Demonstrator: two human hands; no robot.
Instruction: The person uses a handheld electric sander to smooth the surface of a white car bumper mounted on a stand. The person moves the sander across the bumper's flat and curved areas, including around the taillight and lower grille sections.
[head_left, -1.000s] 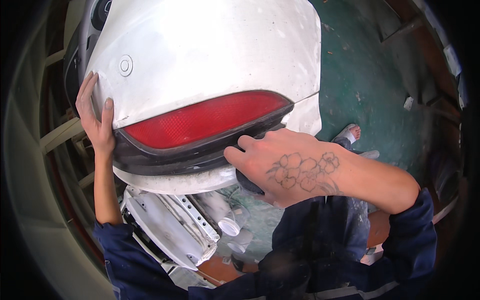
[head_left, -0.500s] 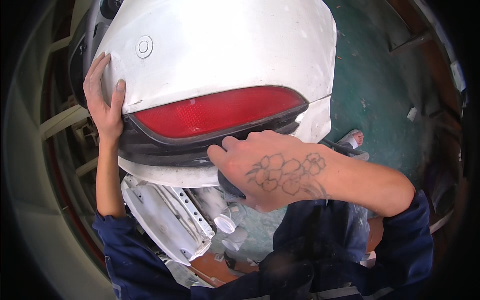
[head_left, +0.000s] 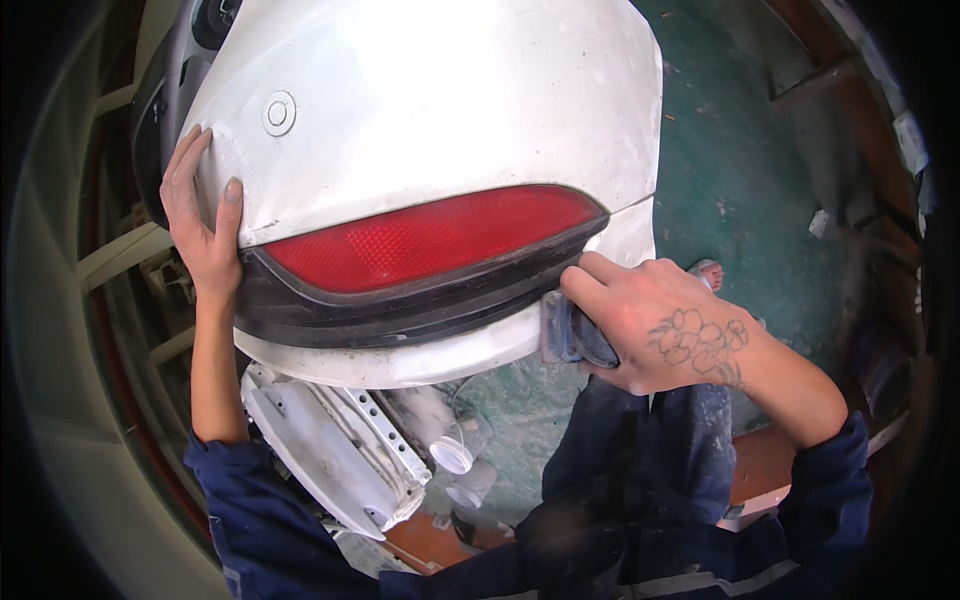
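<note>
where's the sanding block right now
In the head view it sits right of centre, gripped in the right hand: the sanding block presses the white bumper panel's lower edge, just below the red lamp.

Floor [head_left: 740,180]: green painted concrete, dusty and scuffed, running far and right, with pale flecks scattered over it.
White scrap [head_left: 818,222]: a small pale piece lying on the floor at the right, well apart from everything else.
White panel [head_left: 330,455]: a detached plastic part with ribs and a row of holes, lying near and left, tilted.
Clear cups [head_left: 462,450]: two small see-through tubs with white rims, just beside the panel, one nearer than the other.
Pale frame [head_left: 115,255]: cream-coloured bars at the far left edge, bent by the lens.
Brown strip [head_left: 765,465]: a reddish-brown band on the floor, near right.
</note>
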